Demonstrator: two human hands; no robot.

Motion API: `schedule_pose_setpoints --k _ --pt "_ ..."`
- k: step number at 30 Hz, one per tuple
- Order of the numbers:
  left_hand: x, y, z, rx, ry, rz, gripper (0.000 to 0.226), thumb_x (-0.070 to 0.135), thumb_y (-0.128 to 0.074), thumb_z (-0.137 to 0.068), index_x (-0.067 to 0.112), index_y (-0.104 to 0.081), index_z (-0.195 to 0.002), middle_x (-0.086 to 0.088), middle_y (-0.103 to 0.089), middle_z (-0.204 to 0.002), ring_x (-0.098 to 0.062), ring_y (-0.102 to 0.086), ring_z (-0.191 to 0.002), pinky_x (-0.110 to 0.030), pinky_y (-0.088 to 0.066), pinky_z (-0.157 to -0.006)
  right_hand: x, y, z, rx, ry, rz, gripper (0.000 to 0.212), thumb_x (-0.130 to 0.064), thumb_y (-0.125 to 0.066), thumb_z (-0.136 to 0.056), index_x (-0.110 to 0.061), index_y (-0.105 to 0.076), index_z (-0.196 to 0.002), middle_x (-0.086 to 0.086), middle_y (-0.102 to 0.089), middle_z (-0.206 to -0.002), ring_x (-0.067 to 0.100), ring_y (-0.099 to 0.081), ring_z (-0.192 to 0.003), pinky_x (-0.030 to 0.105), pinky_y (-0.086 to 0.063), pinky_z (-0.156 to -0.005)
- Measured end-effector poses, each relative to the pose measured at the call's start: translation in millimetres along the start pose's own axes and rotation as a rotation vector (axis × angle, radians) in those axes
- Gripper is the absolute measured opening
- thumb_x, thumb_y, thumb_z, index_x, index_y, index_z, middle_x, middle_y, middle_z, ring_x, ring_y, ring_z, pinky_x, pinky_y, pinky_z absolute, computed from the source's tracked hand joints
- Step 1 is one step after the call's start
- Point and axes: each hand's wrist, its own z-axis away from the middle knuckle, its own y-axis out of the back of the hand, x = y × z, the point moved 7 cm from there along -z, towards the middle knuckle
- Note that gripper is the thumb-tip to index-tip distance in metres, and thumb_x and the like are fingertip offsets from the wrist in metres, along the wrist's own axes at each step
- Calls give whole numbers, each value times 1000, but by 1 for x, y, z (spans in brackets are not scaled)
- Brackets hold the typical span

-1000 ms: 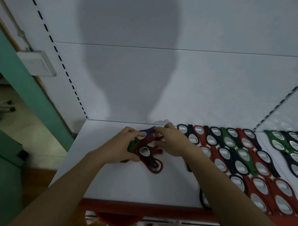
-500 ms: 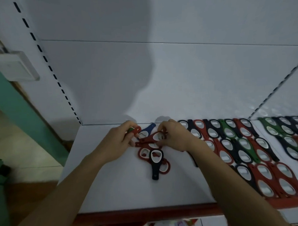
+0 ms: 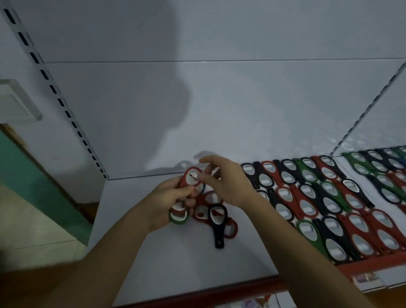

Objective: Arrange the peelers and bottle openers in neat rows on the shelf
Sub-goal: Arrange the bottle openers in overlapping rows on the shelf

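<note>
Shelf (image 3: 155,259) white, red front edge (image 3: 202,296). Left hand (image 3: 169,201) grips a bunch of bottle openers, red opener (image 3: 192,177) on top. Right hand (image 3: 223,183) at that opener's head, blurred, hold unclear. Black opener (image 3: 218,222) lies loose just below the grip. Neat rows (image 3: 325,195) sit right of the grip, green wall (image 3: 26,183) well left.

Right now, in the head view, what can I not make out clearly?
Head view only:
- Bunch of openers in the left hand: its fingers cover most; count unclear.
- Right hand at the red opener: motion blur; grip unclear.
- Rows of openers: cut off by the right edge, partly behind the right forearm.
</note>
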Motion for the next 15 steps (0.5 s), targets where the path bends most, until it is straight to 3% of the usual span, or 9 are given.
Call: schedule_pose_setpoints --k 1,3,5,7,10,12,14,15 --pt "1 4 2 20 -6 39 25 4 -51 -103 1 -61 -126 -10 -67 -93 -15 -59 -68 -26 -52 -62 0 -2 -5 -12 43 165 36 -20 -62 -99 -18 -61 -135 8 -65 -120 21 -63 -104 33 -50 -94" --pt "3 15 6 68 -19 145 27 1 -46 -103 3 -61 -126 -15 -75 -102 -22 -70 -73 -34 -59 -64 7 -16 -10 -202 101 512 49 -14 -60 -97 -23 -52 -144 8 -49 -141 29 -48 -123 42 -45 -104" --pt "2 19 10 80 1 293 37 -5 -43 -97 10 -63 -125 -18 -73 -99 -29 -71 -73 -42 -60 -68 16 -28 -10 -357 115 739 60 -19 -66 -92 -31 -45 -147 6 -38 -146 32 -37 -127 50 -44 -102" --pt "3 16 12 29 10 381 50 -10 -39 -87 18 -64 -119 -15 -64 -87 -26 -61 -65 -44 -57 -71 17 -28 -13 -342 137 784 53 -19 -64 -92 -29 -47 -141 6 -38 -143 32 -35 -126 50 -44 -96" --pt "9 9 15 -10 31 361 34 -5 -43 -83 20 -60 -98 -8 -49 -79 -16 -44 -54 -33 -48 -61 12 -19 -16 -245 160 680 26 -15 -62 -93 -19 -53 -117 4 -51 -124 30 -43 -116 43 -42 -83" --pt "14 9 13 9 -7 198 21 1 -51 -90 21 -58 -93 -5 -46 -77 -14 -39 -52 -30 -42 -55 15 -4 -14 -138 100 515 12 -11 -61 -93 -16 -57 -104 3 -60 -104 28 -54 -103 38 -45 -78" --pt "25 9 11 65 -160 -302 11 12 -62 -96 22 -56 -96 1 -51 -74 -13 -43 -53 -30 -41 -51 26 16 -6 -6 -27 343 10 -12 -65 -94 -16 -62 -103 0 -65 -96 18 -62 -86 25 -48 -70" --pt "31 6 10 100 -236 -643 18 24 -71 -93 26 -57 -103 7 -56 -74 -9 -50 -58 -31 -45 -53 32 24 0 53 -86 276 12 -13 -67 -93 -17 -64 -104 -4 -66 -92 9 -61 -79 14 -44 -64"
